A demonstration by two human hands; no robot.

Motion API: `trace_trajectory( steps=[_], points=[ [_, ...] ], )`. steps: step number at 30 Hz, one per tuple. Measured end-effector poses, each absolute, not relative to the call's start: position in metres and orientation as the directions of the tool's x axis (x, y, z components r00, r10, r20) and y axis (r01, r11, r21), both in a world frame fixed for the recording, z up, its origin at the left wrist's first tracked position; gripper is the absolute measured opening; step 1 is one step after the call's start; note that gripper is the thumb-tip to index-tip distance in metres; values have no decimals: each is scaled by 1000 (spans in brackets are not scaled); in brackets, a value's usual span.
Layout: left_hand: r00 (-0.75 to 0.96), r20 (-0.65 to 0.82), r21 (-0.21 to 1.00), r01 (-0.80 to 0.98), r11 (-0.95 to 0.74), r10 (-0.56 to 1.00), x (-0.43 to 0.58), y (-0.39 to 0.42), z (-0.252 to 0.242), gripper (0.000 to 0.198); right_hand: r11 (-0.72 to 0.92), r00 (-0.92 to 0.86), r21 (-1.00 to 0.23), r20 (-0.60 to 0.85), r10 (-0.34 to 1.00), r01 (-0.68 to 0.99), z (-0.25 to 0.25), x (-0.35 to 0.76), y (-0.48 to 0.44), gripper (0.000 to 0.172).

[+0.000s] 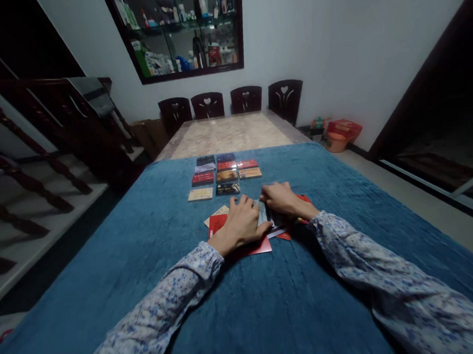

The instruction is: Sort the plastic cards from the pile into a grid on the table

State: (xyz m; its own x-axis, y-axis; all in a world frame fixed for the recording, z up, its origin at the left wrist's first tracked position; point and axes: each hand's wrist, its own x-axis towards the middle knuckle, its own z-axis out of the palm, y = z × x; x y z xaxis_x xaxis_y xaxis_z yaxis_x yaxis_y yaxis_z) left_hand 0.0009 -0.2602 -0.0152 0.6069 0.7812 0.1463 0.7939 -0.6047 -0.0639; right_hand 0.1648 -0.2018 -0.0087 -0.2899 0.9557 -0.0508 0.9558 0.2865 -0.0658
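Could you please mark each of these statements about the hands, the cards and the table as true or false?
1. Both hands rest on a loose pile of cards on the blue blanket. True: the left hand and right hand lie on the loose pile of red and pale cards on the blue textured blanket.
2. The neat rows of small cards lie nearer the person than the pile. False: the rows of small cards lie beyond the hands.
3. Four dark wooden chairs stand at the table's far end. True: the chairs line the wall.
4. The blanket covers the whole table. False: the far marble tabletop is bare.
5. The sleeves are plain black. False: the sleeves are pale with blue flecks.
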Motion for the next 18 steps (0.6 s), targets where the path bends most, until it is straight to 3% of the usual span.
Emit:
trace_trajectory(
  steps=[8, 18],
  points=[
    [547, 192, -80, 836, -543, 815, 13, -253, -14, 54, 126, -121, -127, 46, 992, 984, -5, 172, -200, 32],
    [492, 146, -43, 870, -491, 858, 18, -246, -21, 50, 110, -103, -129, 55, 993, 986, -4, 170, -206, 34]
  ],
)
